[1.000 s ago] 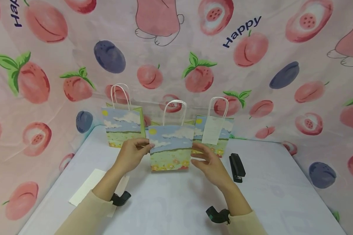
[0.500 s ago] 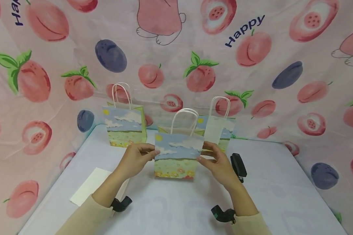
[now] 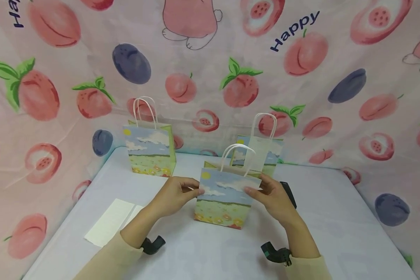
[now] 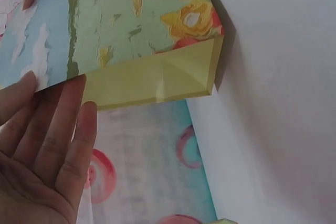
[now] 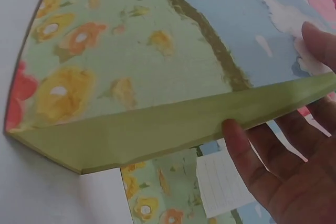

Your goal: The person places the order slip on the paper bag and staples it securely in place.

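Observation:
A small paper gift bag point(image 3: 224, 198), printed with a sky and flower meadow and fitted with white handles, stands between both hands at mid-table. My left hand point(image 3: 176, 196) holds its left side, thumb on the front and fingers along the side. On the right, my right hand point(image 3: 274, 198) grips the upper edge, its thumb point(image 5: 317, 43) over the front. The bag's yellow-green side panel point(image 4: 152, 80) shows in the left wrist view. Behind the right hand lies a black stapler point(image 3: 288, 193), partly covered.
Two matching bags stand at the back: a left bag point(image 3: 148, 149) and a right bag point(image 3: 274, 153), the latter with a white lined paper point(image 3: 257, 153) on its front. White paper sheets point(image 3: 108, 221) lie at the left. A fruit-print cloth point(image 3: 203, 70) hangs behind the table.
The bag has come toward me and to the right, turning slightly, with both hands on it. My right hand now covers part of the stapler.

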Motion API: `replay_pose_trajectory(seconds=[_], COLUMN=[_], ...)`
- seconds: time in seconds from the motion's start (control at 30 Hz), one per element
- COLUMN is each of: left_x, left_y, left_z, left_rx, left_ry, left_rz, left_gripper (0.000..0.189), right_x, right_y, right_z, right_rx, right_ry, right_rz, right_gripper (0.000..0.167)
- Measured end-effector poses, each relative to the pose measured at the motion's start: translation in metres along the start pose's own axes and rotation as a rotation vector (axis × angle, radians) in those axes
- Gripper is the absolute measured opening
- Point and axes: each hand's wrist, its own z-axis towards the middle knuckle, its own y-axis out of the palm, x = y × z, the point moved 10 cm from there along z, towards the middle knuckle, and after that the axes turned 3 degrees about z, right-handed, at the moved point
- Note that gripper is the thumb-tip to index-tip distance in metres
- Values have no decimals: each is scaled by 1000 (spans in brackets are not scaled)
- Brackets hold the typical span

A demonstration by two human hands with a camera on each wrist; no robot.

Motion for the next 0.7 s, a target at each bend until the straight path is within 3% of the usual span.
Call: replay_pose_trajectory(seconds=[0.17, 0.3, 0.43, 0.57, 0.7], left_x=[4, 6, 17, 28, 25], left_y=[-2, -12, -16, -2, 15], left_z=[0, 1, 7, 17, 21], left_rx=[7, 78, 111, 0, -137], left_ry=[16, 9, 91, 187, 163], left_rz=[-4, -24, -41, -118, -207], left_gripper=[17, 28, 51, 70, 53], right_x=[-2, -5, -7, -4, -2], right_y=[-2, 0, 1, 1, 5], right_z=[-1, -2, -3, -4, -4], right_rx=[-32, -66, -93, -109, -132], right_ry=[-25, -37, -37, -15, -16], right_rz=[-19, -33, -44, -50, -53], right_gripper=[53, 52, 50, 48, 50])
